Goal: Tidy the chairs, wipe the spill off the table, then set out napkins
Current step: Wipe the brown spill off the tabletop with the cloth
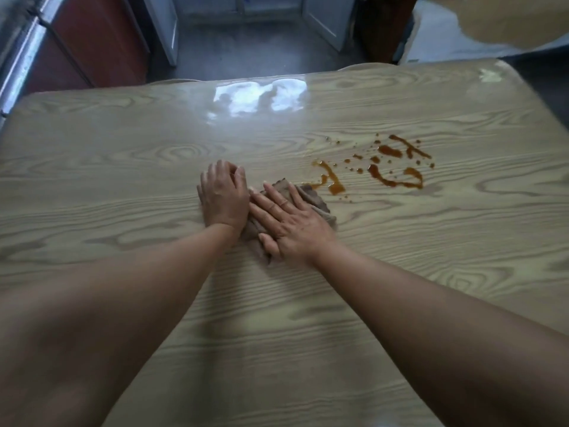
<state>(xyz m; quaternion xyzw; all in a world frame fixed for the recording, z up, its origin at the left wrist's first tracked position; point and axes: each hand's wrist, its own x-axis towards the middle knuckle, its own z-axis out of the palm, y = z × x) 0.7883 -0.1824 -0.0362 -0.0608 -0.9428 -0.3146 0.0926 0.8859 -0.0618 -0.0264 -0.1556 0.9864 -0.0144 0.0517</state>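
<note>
**Ana:** Forearms fill the near edge of the view, both stretched out over the wood-grain table. Where is the job at?

**Ben:** On the wiping, I'd judge. The glossy tabletop is the biggest thing in sight, and the brown spill sits right of centre on it, toward the far side, in streaks with small droplets scattered around them.

**Ana:** And the cloth?

**Ben:** A brown rag, bunched, lies at mid-table. Its far corner just reaches the nearest streak; the main pool is still apart from it.

**Ana:** Hands?

**Ben:** The right hand lies flat on the rag, fingers spread, pressing and not clutching. The left hand rests beside it, fingers loosely curled over the rag's left edge; whether it pinches the fabric I cannot tell.

**Ana:** Advice?

**Ben:** Keep the palm flat and sweep outward and right, gathering liquid inward so droplets don't smear. Probably refold to a clean face midway. No napkins or chairs are clearly visible.
</note>
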